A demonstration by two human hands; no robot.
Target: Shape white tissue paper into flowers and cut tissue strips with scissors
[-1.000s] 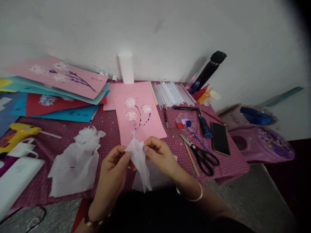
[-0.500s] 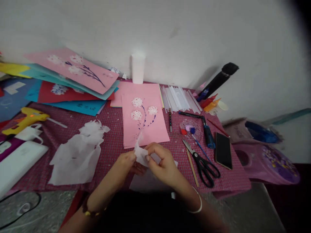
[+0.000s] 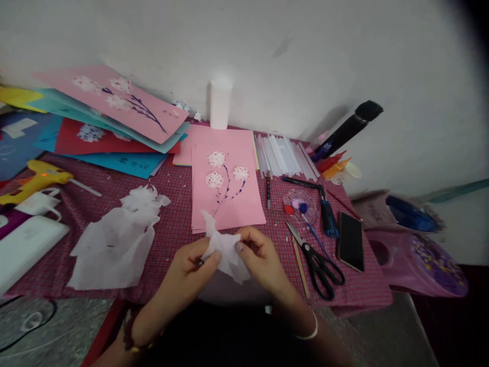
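Note:
Between my hands is a crumpled piece of thin white tissue paper (image 3: 225, 252), held just in front of a pink sheet (image 3: 244, 204) with three fluffy white flowers and dark painted stems. My left hand (image 3: 193, 265) pinches the tissue's left side between thumb and fingers. On the right side, the thumb and fingers of my right hand (image 3: 262, 257) grip its edge. One thin strip of the tissue sticks up over the bottom of the pink sheet. More white tissue sheets (image 3: 114, 250) lie in a loose pile to the left.
Black scissors (image 3: 319, 267), a wooden stick (image 3: 301, 267), a paint palette (image 3: 300, 205) and a phone (image 3: 350, 240) lie to the right. A yellow glue gun (image 3: 42, 178) and a white power bank (image 3: 30, 250) are at left. Glue sticks (image 3: 284, 155) lie at the back, by the wall.
The tissue is spread wider and more of it shows. My left hand has turned, with its thumb now on top of the tissue. The view has shifted slightly.

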